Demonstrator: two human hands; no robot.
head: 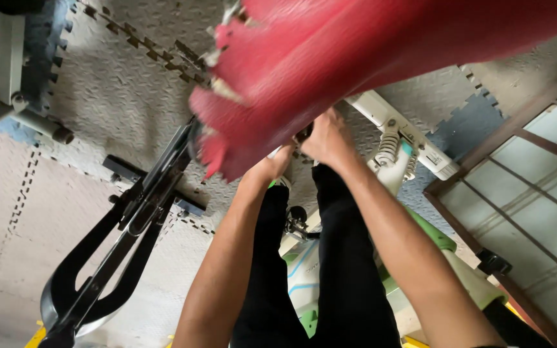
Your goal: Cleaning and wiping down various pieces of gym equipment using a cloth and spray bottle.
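The red mat [369,58] looked like soft foam, matt, finely textured, with jigsaw-cut edges. The grey floor tiles [117,96] were foam too, embossed in a rough tread pattern. The black frame [136,212] seemed painted metal with a slight gloss. The bike body [304,270] showed glossy white and green plastic; its spring [387,149] was bright metal. The trousers [343,270] were matt black cloth.
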